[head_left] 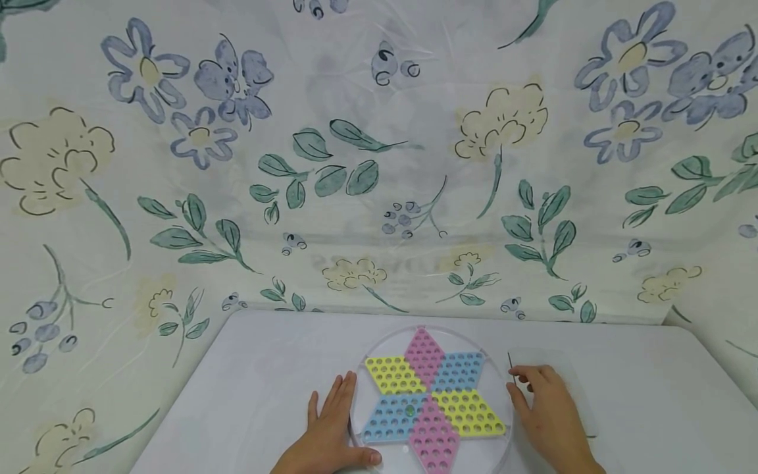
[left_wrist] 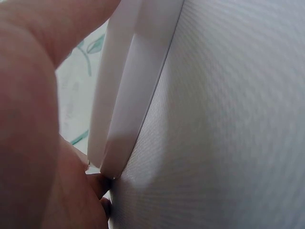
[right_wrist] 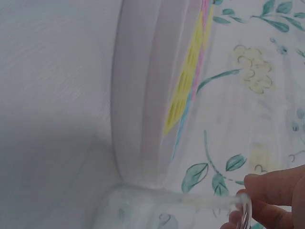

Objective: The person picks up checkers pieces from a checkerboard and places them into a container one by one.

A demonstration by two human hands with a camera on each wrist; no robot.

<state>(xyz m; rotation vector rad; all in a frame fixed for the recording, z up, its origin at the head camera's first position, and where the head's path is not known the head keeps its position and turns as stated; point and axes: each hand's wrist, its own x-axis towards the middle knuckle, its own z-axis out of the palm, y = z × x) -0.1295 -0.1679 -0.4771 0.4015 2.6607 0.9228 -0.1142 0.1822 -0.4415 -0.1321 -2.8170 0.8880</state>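
Observation:
A round white Chinese checkers board (head_left: pixel 379 342) with a pink, yellow and blue star of holes lies on the table. One green marble (head_left: pixel 410 410) sits in its lower-left blue section. My left hand (head_left: pixel 331 428) rests against the board's left rim, fingers straight along the side, thumb at the lower edge. To the right of the board, my right hand (head_left: pixel 551 408) pinches the edge of a clear plastic container (right_wrist: pixel 157 196) between thumb and fingers. The hand hides part of the container, and its contents cannot be made out.
The white table (head_left: pixel 237 388) extends to both sides of the board. Behind and around it hangs a floral-patterned cloth (head_left: pixel 367 217). The board's raised side wall (right_wrist: pixel 143 95) stands close to the clear container.

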